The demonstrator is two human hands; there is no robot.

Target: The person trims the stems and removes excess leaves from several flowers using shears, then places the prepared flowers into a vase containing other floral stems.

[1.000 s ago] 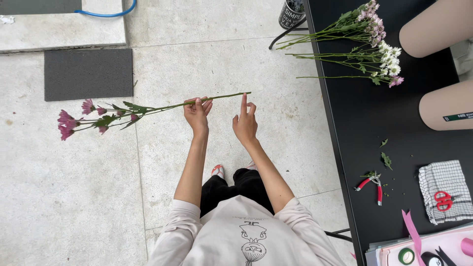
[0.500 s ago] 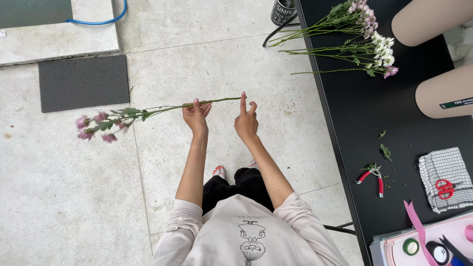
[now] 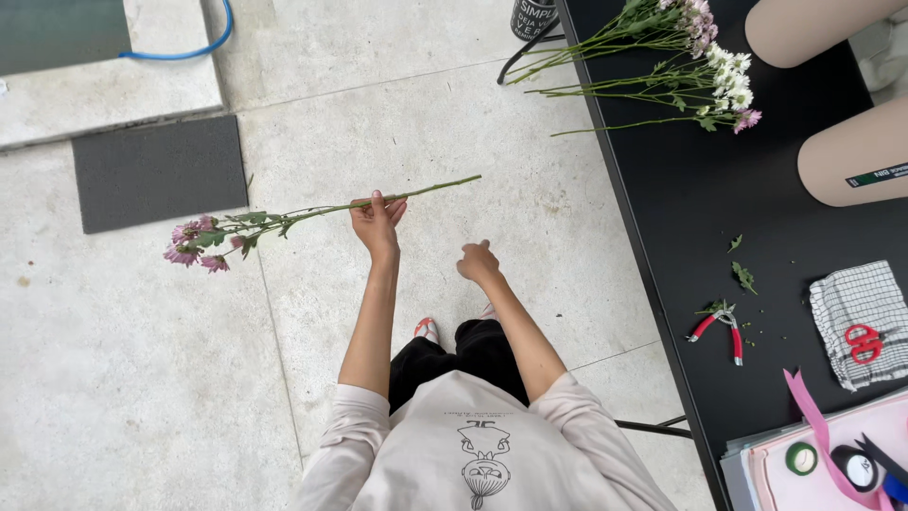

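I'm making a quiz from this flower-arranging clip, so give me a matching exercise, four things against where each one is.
Things:
1. flower stem
2. red-handled pruners
3. red scissors
4. blue hose

Places:
A. on the checked cloth
B. in the left hand
C. on the floor, top left
D. on the bare black table

Pairs: 1-B, 2-D, 3-A, 4-C
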